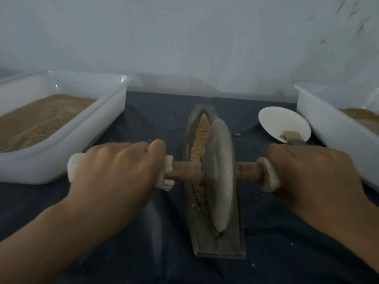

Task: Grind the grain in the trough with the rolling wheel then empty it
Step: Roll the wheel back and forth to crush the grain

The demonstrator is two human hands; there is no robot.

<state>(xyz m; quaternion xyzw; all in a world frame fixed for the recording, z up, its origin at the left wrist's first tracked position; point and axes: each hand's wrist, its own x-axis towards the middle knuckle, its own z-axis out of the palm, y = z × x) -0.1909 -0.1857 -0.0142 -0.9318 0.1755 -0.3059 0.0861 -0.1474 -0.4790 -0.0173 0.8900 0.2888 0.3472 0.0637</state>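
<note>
A narrow boat-shaped metal trough [235, 242] lies lengthwise on the dark cloth, with yellow grain [200, 138] heaped along its channel. A grey stone rolling wheel [220, 177] stands on edge in the trough, towards its near half. A wooden axle [185, 171] runs through the wheel, and each end carries a white-wrapped handle. My left hand [117, 167] grips the left handle, knuckles up. My right hand [315, 173] grips the right handle the same way.
A white plastic tub [110, 111] of brown ground meal sits at the left. Another white tub [320, 119] with brown meal stands at the right edge. Between it and the trough lies a white dish [281, 121] holding a small brush. A pale wall is close behind.
</note>
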